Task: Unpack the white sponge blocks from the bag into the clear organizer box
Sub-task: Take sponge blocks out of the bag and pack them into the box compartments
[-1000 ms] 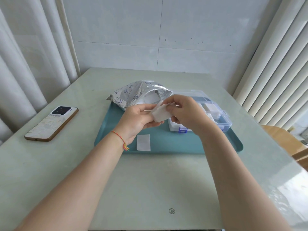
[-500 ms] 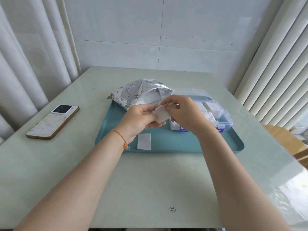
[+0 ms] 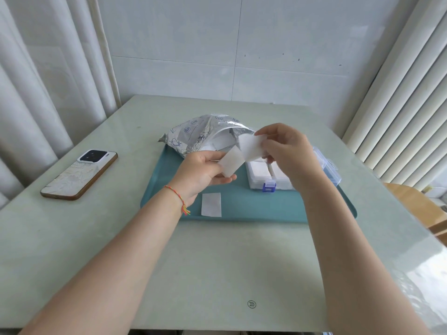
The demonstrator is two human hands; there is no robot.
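I judged the two sponge blocks light, soft and compressible, best pinched by their edges. One (image 3: 231,163) sat in my left hand (image 3: 202,174), thumb and fingers (image 3: 227,178) clamped on it; my right hand (image 3: 287,148) pinched the other (image 3: 251,147) above the organizer box (image 3: 325,165), beside the bag (image 3: 193,136).

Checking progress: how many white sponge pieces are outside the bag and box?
3: one in the left hand, one in the right hand, one on the tray. The bag may hide more.
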